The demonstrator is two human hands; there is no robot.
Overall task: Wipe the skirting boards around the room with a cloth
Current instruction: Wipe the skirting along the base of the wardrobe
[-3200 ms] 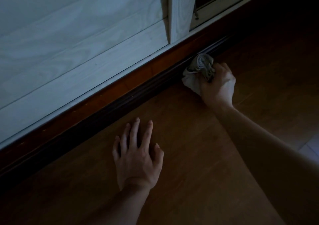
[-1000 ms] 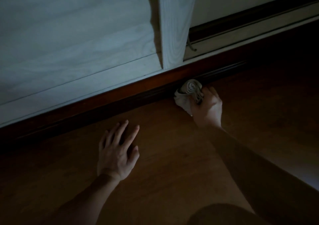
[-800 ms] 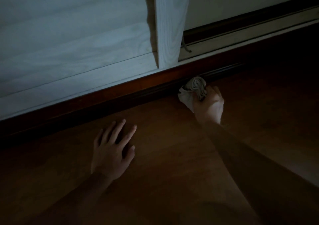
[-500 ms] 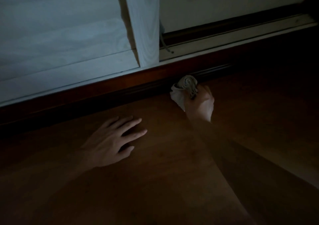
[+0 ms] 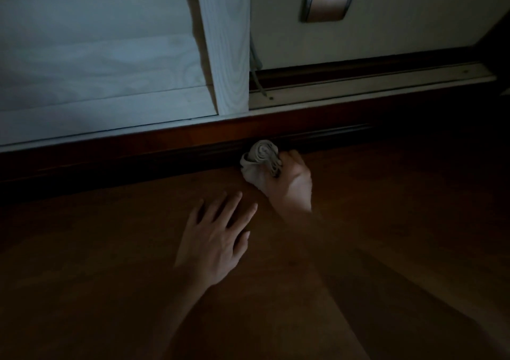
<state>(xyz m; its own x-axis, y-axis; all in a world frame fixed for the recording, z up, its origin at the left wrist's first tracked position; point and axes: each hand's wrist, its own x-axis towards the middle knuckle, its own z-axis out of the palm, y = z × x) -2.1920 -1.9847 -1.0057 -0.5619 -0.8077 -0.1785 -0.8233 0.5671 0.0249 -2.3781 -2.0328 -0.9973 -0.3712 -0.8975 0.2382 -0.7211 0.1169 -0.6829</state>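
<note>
The right hand (image 5: pixel 289 183) clamps a bunched cloth (image 5: pixel 260 158) against the skirting board (image 5: pixel 165 155). The cloth looks soft and light, best gripped wadded. The left hand (image 5: pixel 215 238) lies flat, fingers spread.

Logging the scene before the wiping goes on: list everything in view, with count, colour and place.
cloth: one, grey-beige, bunched against the skirting board
skirting board: one run, dark reddish brown, below door and track
floor: one, brown wood, foreground
door: one, pale wood grain, upper left
track: one, pale, right of the door
wall plate: one, metallic, on the cream wall
cable: one, grey, beside the door edge
left hand: fingers spread, down at the floor
right hand: grips the cloth
</note>
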